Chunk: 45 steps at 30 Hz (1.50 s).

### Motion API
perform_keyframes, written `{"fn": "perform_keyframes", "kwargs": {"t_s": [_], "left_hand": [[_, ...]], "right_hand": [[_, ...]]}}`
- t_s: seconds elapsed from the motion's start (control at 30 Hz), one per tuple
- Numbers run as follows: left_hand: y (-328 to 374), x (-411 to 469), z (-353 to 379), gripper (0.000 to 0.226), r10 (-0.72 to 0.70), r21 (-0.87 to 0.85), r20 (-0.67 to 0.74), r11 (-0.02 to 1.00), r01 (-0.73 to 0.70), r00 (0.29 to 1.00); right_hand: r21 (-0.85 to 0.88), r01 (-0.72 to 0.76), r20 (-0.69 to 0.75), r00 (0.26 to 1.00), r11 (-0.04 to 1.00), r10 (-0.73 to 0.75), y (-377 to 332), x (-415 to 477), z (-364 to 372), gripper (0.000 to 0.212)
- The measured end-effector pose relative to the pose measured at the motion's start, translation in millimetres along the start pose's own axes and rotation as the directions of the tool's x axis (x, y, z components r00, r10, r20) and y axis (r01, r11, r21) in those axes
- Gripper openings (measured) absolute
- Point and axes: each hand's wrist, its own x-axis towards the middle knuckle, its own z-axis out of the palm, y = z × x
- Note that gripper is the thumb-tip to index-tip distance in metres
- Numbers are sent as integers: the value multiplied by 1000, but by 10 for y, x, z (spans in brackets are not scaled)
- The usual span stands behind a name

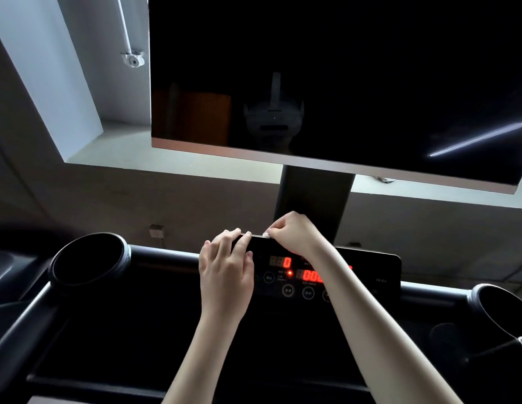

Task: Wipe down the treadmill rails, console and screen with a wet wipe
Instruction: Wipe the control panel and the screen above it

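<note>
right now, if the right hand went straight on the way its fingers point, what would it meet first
Probably the left hand, whose fingers rest on the console top edge; the right hand, pinching the wipe, points left along that edge.

Left hand [224, 275] and right hand [294, 234] bare, forearms bare too; nails short, plain; reflected headset [272, 121] dark, strap over top.

— Where is the wet wipe [265, 235]?
— Pinched by the right hand [291, 233] on the console [370, 272]'s top edge.
— And the left hand [226, 275]?
— Resting on that edge, at nine o'clock of the wet wipe.
</note>
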Motion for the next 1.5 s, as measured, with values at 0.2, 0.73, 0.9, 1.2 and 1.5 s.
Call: {"fn": "perform_keyframes", "kwargs": {"t_s": [0.2, 0.73, 0.9, 1.2, 1.5], "left_hand": [[-44, -13, 5, 44, 19, 10, 16, 1000, -19, 1000], [-157, -95, -43, 49, -85, -142, 36, 986, 90, 996], [-185, -128, -68, 50, -85, -167, 69, 981, 96, 994], [-251, -118, -79, 48, -52, -194, 67, 979, 65, 996], [-205, -134, -107, 49, -105, -199, 101, 972, 124, 989]], "right_hand": [[-33, -45, -5, 999, 998, 45, -63, 62, 49, 20], [120, 5, 5, 1000, 993, -6, -130, -69, 91, 17], [68, -28, 1, 1000, 997, 28, -202, 33, 148, 19], [68, -24, 7, 1000, 997, 23, -215, 31, 136, 19], [72, 22, 95, 995, 997, -29, -237, 132, 147, 17]]}}
